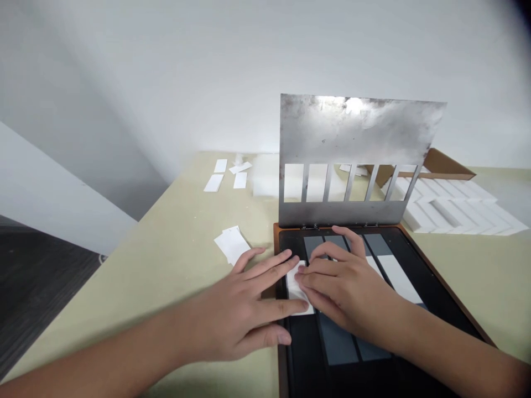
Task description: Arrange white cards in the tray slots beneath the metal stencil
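Note:
My left hand [244, 309] lies palm down with its fingers spread, the fingertips on the left edge of a small white card [292, 290]. This card lies on the left of a black board [302, 359] with grey rectangular panels. My right hand [352, 284] is bent over the same card, thumb and fingers pinched together at its upper right part. Its fingers partly hide the card. Beyond the right hand another white card [400, 276] lies flat on the board. A metal plate [360, 132] with several rectangular cut-outs stands upright, hinged at the board's far edge.
Loose white cards [234, 243] lie on the pale yellow table [186, 265] left of the board, with more cards [214, 182] farther back. At the right rear, white foam-like blocks [460, 207] stand in rows before an open cardboard box [448, 165]. A wall rises behind.

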{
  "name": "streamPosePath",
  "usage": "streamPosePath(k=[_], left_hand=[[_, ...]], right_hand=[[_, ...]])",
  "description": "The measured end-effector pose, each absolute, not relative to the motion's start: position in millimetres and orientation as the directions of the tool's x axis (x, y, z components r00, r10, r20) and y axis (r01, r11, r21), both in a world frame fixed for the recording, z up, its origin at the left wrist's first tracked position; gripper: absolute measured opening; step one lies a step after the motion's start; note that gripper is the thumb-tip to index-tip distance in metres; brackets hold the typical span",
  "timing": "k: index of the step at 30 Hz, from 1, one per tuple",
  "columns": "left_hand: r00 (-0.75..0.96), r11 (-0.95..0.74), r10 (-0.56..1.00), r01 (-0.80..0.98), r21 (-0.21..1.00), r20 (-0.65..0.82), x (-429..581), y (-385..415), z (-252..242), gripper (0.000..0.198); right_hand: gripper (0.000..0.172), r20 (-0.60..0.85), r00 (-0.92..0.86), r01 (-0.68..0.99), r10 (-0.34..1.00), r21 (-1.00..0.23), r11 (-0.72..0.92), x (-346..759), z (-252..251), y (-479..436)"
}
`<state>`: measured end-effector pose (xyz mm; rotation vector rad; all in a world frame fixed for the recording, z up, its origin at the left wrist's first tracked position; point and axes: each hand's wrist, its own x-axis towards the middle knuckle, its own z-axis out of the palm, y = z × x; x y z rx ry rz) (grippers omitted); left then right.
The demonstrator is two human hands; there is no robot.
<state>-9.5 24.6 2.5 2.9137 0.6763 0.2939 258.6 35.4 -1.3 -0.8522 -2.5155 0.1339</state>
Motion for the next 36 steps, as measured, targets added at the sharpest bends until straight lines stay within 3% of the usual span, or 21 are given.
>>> streamPosePath(k=[7, 12, 16, 20, 24, 27, 32, 36], left_hand=[[0.894, -0.903, 0.414, 0.380, 0.200, 0.172, -7.2, 26.5, 6.4, 0.050], [0.899, -0.927, 0.371, 0.344, 0.151, 0.230, -5.2, 25.2, 10.7, 0.043], [0.904, -0.951, 0.310, 0.289, 0.112, 0.295, -1.1, 24.5, 13.3, 0.039], [0.883, -0.941, 0.333, 0.286, 0.184, 0.330, 6.7, 24.4, 17.2, 0.033], [0.863, -0.918, 0.389, 0.336, 0.211, 0.322, 21.4, 24.8, 24.1, 0.023], [0.843, -0.900, 0.432, 0.384, 0.206, 0.319, 32.4, 24.6, 23.6, 0.026], [0.801, -0.920, 0.388, 0.364, 0.143, 0.456, 35.6, 25.0, 5.1, 0.036], [0.829, -0.932, 0.362, 0.335, 0.139, 0.426, 30.5, 26.3, -5.3, 0.042]], right_hand=[[0.012, 0.345, -0.732, 0.492, 0.588, -0.328, 0.806, 261.2, 9.3, 31.3], [0.037, 0.282, -0.696, 0.519, 0.661, -0.439, 0.733, 275.9, 43.8, 33.1], [0.027, 0.313, -0.616, 0.615, 0.723, -0.382, 0.690, 293.1, 52.4, 35.3], [0.011, 0.373, -0.612, 0.633, 0.698, -0.298, 0.714, 304.8, 33.6, 35.0], [0.011, 0.323, -0.669, 0.608, 0.669, -0.280, 0.743, 305.4, 18.8, 35.2], [0.012, 0.303, -0.696, 0.603, 0.651, -0.247, 0.759, 303.1, 15.8, 34.7], [0.014, 0.290, -0.708, 0.595, 0.644, -0.246, 0.765, 303.7, 12.9, 33.1], [0.014, 0.273, -0.710, 0.601, 0.650, -0.247, 0.760, 306.1, 12.8, 31.5]])
